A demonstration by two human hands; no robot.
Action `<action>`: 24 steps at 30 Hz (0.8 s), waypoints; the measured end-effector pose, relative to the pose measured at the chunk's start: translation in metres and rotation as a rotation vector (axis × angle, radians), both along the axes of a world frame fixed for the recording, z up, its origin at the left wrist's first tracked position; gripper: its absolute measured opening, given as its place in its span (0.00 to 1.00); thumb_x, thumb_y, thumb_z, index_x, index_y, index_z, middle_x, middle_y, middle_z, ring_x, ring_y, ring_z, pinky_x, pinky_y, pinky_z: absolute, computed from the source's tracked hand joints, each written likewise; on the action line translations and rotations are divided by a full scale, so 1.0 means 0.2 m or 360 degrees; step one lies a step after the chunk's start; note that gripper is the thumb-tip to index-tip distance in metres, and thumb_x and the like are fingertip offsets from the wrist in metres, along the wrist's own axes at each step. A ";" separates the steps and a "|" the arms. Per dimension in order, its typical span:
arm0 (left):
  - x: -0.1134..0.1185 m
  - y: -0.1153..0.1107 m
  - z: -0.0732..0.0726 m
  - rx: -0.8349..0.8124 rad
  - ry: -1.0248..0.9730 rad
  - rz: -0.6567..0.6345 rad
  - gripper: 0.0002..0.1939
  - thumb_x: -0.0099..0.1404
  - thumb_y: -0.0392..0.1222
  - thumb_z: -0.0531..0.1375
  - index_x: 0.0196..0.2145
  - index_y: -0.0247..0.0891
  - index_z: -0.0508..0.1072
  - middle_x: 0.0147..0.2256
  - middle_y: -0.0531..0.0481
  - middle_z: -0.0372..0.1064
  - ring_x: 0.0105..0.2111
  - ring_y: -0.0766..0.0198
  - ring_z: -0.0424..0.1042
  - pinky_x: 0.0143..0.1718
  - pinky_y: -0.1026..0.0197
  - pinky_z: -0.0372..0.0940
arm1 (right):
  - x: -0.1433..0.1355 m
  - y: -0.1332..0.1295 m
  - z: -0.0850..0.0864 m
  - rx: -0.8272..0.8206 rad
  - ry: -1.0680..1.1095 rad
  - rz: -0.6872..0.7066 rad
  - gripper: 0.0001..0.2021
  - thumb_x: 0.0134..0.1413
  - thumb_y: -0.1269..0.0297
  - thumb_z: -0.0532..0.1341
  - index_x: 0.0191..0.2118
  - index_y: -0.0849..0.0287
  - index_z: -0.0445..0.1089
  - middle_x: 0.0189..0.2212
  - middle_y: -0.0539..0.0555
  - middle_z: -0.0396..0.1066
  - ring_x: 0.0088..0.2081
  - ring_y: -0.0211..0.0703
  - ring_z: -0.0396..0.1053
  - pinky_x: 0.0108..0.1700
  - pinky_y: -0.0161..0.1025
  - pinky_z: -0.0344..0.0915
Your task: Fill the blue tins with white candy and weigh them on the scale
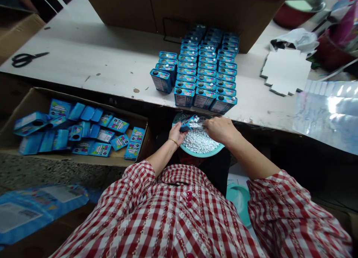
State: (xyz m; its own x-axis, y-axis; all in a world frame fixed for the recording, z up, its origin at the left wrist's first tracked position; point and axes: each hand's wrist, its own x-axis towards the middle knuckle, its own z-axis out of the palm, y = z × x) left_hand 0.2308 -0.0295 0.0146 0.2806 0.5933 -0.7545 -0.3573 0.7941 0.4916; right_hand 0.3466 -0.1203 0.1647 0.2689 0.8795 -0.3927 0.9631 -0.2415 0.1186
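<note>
My left hand is closed round a small blue candy box, tilted with its top toward the right. Below it lies a turquoise bowl full of small white candy balls. Over the bowl's right side, my right hand is closed on what looks like a small scoop, mostly hidden by the fingers. White balls are heaped between the scoop and the box's mouth. Straight ahead on the table stand rows of upright blue candy boxes with round holes in their tops.
At left, a cardboard carton holds many jumbled blue boxes. The white table carries black scissors, a large brown carton, white cut card and clear plastic sheeting. Another turquoise container sits low at right.
</note>
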 end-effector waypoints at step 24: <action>0.00 -0.04 -0.02 -0.0549 -0.0255 -0.0084 0.08 0.63 0.33 0.51 0.34 0.32 0.70 0.27 0.42 0.67 0.31 0.62 0.70 0.22 0.70 0.64 | -0.08 -0.22 -0.12 0.0346 -0.0223 0.0066 0.22 0.62 0.71 0.42 0.59 0.61 0.58 0.39 0.62 0.68 0.38 0.44 0.66 0.33 0.37 0.53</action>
